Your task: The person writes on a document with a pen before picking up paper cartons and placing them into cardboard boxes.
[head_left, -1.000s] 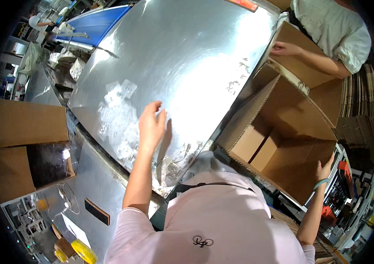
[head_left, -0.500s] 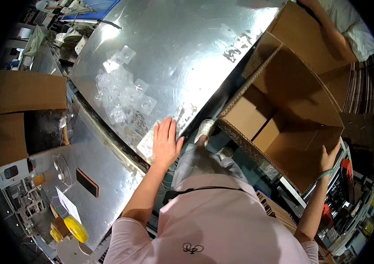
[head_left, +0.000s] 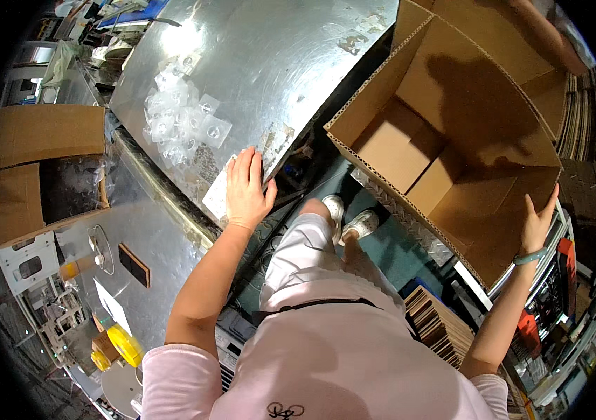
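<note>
My left hand (head_left: 247, 192) lies flat on the near corner of a metal table (head_left: 242, 77), fingers stretched out, over a white sheet or label (head_left: 217, 199). Beyond it on the table is a loose heap of small clear plastic pieces (head_left: 179, 115). On my right a large open cardboard box (head_left: 445, 178) shows a bare inside, with shadows across its walls. My right hand (head_left: 537, 227) grips the box's near right wall by the edge, thumb apart from the fingers. Part of its fingers is hidden behind the cardboard.
Another person's arm (head_left: 550, 35) reaches in at the far right, beside stacked flat cardboard (head_left: 592, 126). A second carton (head_left: 11, 192) stands at left on a metal bench, which also holds a dark rectangular block (head_left: 134, 265) and a yellow tape roll (head_left: 125, 345). More flat cardboard (head_left: 434, 318) stands near my right leg.
My view and body have shifted, and my feet now stand side by side. Both hands keep their places on the table corner and the box. The other person's arm has moved slightly.
</note>
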`<state>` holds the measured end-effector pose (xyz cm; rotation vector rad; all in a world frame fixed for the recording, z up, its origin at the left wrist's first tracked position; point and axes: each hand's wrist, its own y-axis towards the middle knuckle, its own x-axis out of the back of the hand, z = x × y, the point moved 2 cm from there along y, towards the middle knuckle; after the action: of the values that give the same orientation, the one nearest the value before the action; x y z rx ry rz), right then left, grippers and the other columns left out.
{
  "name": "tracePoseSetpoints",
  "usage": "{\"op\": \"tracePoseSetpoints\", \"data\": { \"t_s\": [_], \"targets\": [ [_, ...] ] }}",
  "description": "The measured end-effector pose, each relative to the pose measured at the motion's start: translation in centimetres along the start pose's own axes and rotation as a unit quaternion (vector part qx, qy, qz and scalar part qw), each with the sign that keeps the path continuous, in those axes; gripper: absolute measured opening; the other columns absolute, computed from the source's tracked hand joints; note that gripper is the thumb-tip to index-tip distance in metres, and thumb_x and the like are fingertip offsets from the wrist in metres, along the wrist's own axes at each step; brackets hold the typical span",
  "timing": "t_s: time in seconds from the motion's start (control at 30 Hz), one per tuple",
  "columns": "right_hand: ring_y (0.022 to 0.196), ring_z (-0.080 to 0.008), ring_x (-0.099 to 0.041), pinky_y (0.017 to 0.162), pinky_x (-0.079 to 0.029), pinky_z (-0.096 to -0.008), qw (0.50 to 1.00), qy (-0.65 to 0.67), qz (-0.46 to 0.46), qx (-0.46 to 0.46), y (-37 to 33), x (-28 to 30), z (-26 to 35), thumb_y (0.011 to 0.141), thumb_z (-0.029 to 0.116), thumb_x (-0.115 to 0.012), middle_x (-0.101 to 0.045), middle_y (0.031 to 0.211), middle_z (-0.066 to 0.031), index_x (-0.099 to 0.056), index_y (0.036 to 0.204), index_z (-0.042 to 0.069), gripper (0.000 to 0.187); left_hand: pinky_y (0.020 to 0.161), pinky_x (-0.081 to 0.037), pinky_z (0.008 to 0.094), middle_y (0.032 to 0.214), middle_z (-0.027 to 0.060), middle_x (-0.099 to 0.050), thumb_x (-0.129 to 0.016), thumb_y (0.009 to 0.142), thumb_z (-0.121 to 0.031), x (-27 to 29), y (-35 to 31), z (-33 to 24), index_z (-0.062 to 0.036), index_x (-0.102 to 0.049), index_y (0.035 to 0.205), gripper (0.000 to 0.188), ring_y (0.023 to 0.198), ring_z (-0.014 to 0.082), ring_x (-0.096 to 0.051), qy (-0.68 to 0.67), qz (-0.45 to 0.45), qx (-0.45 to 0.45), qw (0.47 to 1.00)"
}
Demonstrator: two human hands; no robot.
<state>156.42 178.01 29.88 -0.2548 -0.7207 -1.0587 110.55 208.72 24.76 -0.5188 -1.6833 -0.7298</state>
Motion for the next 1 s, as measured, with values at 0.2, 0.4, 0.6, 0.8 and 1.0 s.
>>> {"op": "tracePoseSetpoints", "data": {
  "t_s": [0.2, 0.4, 0.6, 0.8, 1.0],
  "targets": [
    [0.132, -0.0265, -0.027, 0.108, -0.022, -0.0336, 1.000, -0.015, 0.002, 0.018, 0.0, -0.1, 0.5, 0.083, 0.000, -0.059, -0.025, 0.145, -0.0180, -0.014, 0.143, 0.004, 0.074, 0.105, -0.026, 0.0486, 0.132, 0.0182, -0.039, -0.060, 0.074, -0.019, 0.2, 0.1, -0.2, 0.0014, -0.041, 0.124, 0.057, 0.123, 0.0345, -0.037, 0.001, -0.003, -0.005, 1.000],
    [0.130, -0.0274, -0.030, 0.108, -0.024, -0.0343, 1.000, 0.022, 0.006, 0.015, 0.3, -0.1, 0.6, 0.082, 0.000, -0.059, -0.029, 0.142, -0.0179, -0.015, 0.142, 0.004, 0.075, 0.105, -0.026, 0.0488, 0.132, 0.0192, -0.039, -0.059, 0.074, -0.020, -0.1, 0.2, -0.1, 0.0024, -0.040, 0.124, 0.058, 0.124, 0.0354, -0.036, 0.015, -0.010, -0.020, 1.000],
    [0.131, -0.0271, -0.029, 0.108, -0.023, -0.0342, 1.000, -0.012, 0.000, 0.010, 0.1, -0.2, 1.5, 0.082, 0.002, -0.060, -0.028, 0.142, -0.0182, -0.016, 0.141, 0.001, 0.074, 0.106, -0.025, 0.0484, 0.133, 0.0192, -0.038, -0.059, 0.074, -0.020, 0.2, 0.0, -0.2, 0.0030, -0.040, 0.124, 0.058, 0.124, 0.0353, -0.035, 0.024, -0.002, -0.014, 1.000],
    [0.130, -0.0268, -0.030, 0.107, -0.023, -0.0342, 1.000, 0.003, -0.004, 0.023, 0.2, -0.2, 0.7, 0.082, 0.002, -0.060, -0.029, 0.141, -0.0180, -0.016, 0.141, 0.002, 0.074, 0.104, -0.028, 0.0492, 0.132, 0.0206, -0.038, -0.061, 0.073, -0.015, 0.0, 0.3, -0.5, 0.0026, -0.040, 0.124, 0.058, 0.123, 0.0371, -0.037, 0.020, -0.002, -0.019, 1.000],
    [0.129, -0.0258, -0.032, 0.106, -0.026, -0.0340, 1.000, 0.021, -0.002, -0.007, 0.0, -0.3, 2.0, 0.082, 0.000, -0.059, -0.030, 0.141, -0.0176, -0.016, 0.142, 0.003, 0.074, 0.105, -0.026, 0.0494, 0.131, 0.0209, -0.038, -0.061, 0.073, -0.015, 0.0, 0.3, -0.6, 0.0038, -0.038, 0.125, 0.060, 0.123, 0.0377, -0.036, 0.031, 0.009, -0.017, 0.999]
  ]
}}
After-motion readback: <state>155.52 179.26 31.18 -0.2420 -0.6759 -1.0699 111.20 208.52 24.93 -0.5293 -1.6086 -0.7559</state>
